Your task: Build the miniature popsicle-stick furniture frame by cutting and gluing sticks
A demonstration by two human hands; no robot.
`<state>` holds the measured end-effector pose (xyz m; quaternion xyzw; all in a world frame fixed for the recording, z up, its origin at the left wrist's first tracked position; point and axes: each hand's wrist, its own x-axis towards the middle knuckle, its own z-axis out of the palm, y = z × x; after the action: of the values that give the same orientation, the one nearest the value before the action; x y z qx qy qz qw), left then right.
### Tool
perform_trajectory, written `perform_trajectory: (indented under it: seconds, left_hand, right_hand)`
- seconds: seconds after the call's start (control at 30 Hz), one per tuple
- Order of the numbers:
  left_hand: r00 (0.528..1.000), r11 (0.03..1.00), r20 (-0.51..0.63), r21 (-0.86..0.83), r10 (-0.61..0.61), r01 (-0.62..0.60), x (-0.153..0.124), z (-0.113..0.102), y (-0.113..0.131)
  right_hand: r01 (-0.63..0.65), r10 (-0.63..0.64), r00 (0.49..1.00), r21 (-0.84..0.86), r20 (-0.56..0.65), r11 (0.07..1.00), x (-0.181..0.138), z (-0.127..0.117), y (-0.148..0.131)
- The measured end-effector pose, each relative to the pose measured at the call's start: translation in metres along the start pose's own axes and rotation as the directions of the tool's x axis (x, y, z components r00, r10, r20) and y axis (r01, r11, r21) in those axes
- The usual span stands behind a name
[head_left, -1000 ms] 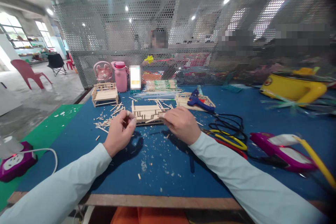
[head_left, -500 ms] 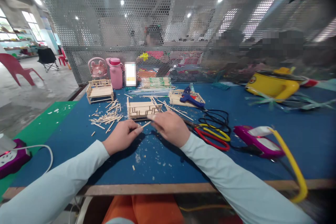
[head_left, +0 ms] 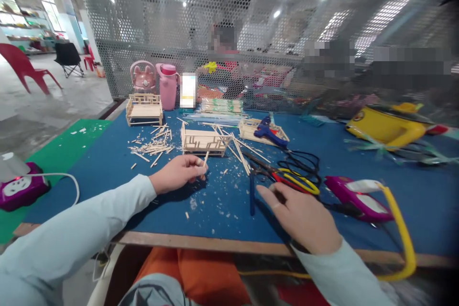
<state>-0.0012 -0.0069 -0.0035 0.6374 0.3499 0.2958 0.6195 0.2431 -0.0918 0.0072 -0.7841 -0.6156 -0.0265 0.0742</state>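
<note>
Between the thumb and fingers of my left hand [head_left: 179,172] is a short wooden stick [head_left: 206,158], tilted upward. Just beyond it stands a small wooden model bench [head_left: 204,141] built of sticks. My right hand [head_left: 301,213] hovers low over the table's right front, its fingers loosely curved and apart, with nothing visible in them. A narrow dark blue bar [head_left: 252,196] lies just left of its fingertips. Scissors [head_left: 297,180] with red and yellow handles lie beyond that hand, partly covered by it. Several loose sticks [head_left: 241,150] lie beside the bench.
A blue glue gun [head_left: 270,133] rests on another stick frame [head_left: 247,129]. A finished-looking model bench [head_left: 145,111], a stick pile [head_left: 154,146], a pink bottle [head_left: 168,88] and a phone [head_left: 188,90] stand left. Right are a purple power strip [head_left: 358,198] and yellow pot [head_left: 387,126].
My right hand has left the stick and moved right and nearer, past the scissors. My left hand keeps the stick, now tilted more upright. The view has shifted slightly.
</note>
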Motion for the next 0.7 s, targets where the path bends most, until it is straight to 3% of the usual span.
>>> perform_trajectory:
  seconds: [0.1,0.2,0.27,0.33,0.43,0.5,0.6,0.7]
  left_hand:
    - [0.998,0.998,0.06,-0.059,0.022,-0.019,-0.001,0.0,0.002]
    - [0.996,0.995,0.07,-0.087,0.048,-0.041,-0.003,-0.001,0.003]
    - [0.996,0.994,0.065,-0.101,0.06,-0.053,-0.003,0.0,0.004]
    - [0.997,0.988,0.056,-0.148,0.05,-0.041,-0.003,0.0,0.003]
    - [0.999,0.961,0.044,-0.277,0.021,-0.008,-0.002,0.002,0.002]
    - [0.999,0.942,0.038,-0.335,0.012,0.002,-0.001,0.002,0.002]
    - [0.999,0.941,0.018,-0.337,-0.032,0.036,-0.001,0.003,0.002]
    - [0.998,0.958,-0.036,-0.285,-0.042,0.03,-0.003,0.003,0.004]
  right_hand:
    - [0.002,0.0,0.996,-0.018,0.084,1.0,0.008,0.005,-0.022]
    - [0.005,-0.003,0.995,-0.014,0.099,1.0,0.019,0.009,-0.02]
    - [-0.004,-0.003,0.996,0.085,0.084,0.996,0.021,0.011,-0.01]
    - [-0.044,0.022,0.997,0.297,0.077,0.954,0.019,0.012,-0.001]
    - [-0.085,0.037,0.995,0.637,0.088,0.766,0.008,0.01,0.001]
    - [-0.082,0.041,0.997,0.779,0.072,0.622,0.0,0.004,-0.004]
    - [-0.068,0.117,0.993,0.892,0.016,0.447,-0.014,-0.013,-0.012]
    - [-0.037,0.141,0.99,0.942,-0.011,0.333,-0.025,-0.029,-0.016]
